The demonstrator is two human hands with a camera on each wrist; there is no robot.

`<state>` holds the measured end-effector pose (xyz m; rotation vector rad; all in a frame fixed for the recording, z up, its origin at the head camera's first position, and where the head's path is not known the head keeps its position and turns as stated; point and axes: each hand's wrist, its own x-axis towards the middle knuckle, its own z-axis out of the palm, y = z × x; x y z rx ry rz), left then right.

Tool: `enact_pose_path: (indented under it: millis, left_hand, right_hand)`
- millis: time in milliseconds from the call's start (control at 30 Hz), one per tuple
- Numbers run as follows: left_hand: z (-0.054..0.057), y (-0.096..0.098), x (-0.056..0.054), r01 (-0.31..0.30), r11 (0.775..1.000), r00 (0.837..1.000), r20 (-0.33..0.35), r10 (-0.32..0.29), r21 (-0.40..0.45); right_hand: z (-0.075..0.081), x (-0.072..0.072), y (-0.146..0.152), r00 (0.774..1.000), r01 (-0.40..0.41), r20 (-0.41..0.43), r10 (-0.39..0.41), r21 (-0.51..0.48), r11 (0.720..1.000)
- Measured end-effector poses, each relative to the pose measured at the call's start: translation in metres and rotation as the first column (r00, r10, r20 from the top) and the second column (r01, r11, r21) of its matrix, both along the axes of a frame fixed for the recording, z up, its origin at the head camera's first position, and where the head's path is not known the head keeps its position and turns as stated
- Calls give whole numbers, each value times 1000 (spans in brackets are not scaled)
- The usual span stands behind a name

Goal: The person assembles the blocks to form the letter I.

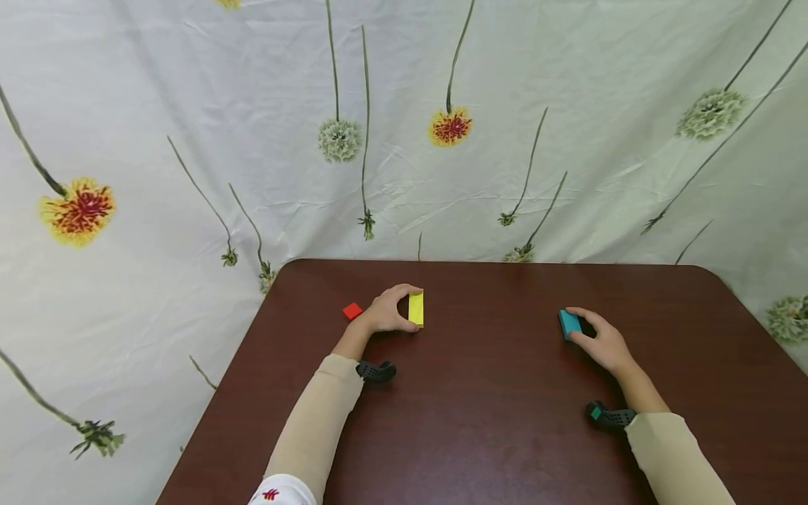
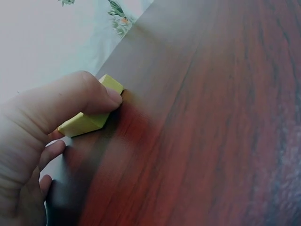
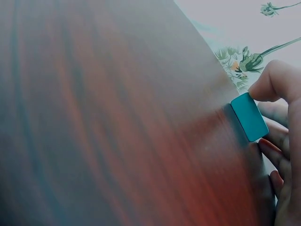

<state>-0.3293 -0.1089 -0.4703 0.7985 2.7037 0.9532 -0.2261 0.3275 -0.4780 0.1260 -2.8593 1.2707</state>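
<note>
My left hand [image 1: 381,313] pinches a yellow rectangular block [image 1: 416,309] between thumb and fingers, over the far left part of the table. In the left wrist view, the thumb lies across the yellow block [image 2: 83,124], covering part of it. A small red block [image 1: 353,311] lies just left of that hand, beside the wrist. Farther right, my right hand [image 1: 604,342] grips a blue block [image 1: 569,324] by its ends. The right wrist view shows one flat face of the blue block [image 3: 249,117], with the thumb at its upper end and fingers behind.
The dark reddish-brown table [image 1: 480,414] has rounded far corners. Behind it hangs a pale cloth [image 1: 404,182] printed with flowers, reaching the table's far edge. A dark strap device [image 1: 376,372] sits on the left wrist, and another wrist device [image 1: 609,415] on the right.
</note>
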Motion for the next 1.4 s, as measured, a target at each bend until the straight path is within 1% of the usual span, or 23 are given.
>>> enact_pose_path:
  millis: [133, 367, 633, 767, 1000, 1133, 1400]
  left_hand:
    - [0, 0, 0, -8, 1000, 1000, 2, 8, -4]
    - [1, 5, -2, -8, 1000, 1000, -12, 9, 28]
    - [6, 11, 3, 2, 1000, 1000, -4, -2, -15]
    - [6, 15, 6, 5, 1000, 1000, -24, -6, -31]
    - [6, 23, 9, -29, 999, 998, -55, 27, -35]
    - [6, 27, 10, -32, 999, 997, -70, 30, -28]
    - [9, 37, 15, -33, 999, 996, -81, 35, 26]
  right_hand:
    - [-1, 0, 1, 1000, 3, 1, -3, 1, 1000]
    - [-1, -1, 1, 1000, 0, -5, 0, 9, 1000]
    - [-2, -1, 0, 1000, 3, -11, -3, 7, 1000]
    - [-2, -1, 0, 1000, 11, -12, -11, 12, 1000]
    - [-2, -1, 1, 1000, 10, 0, -10, 12, 1000]
    - [-2, -1, 1, 1000, 10, 6, -10, 9, 1000]
    - [-2, -2, 2, 1000, 10, 1, -10, 10, 1000]
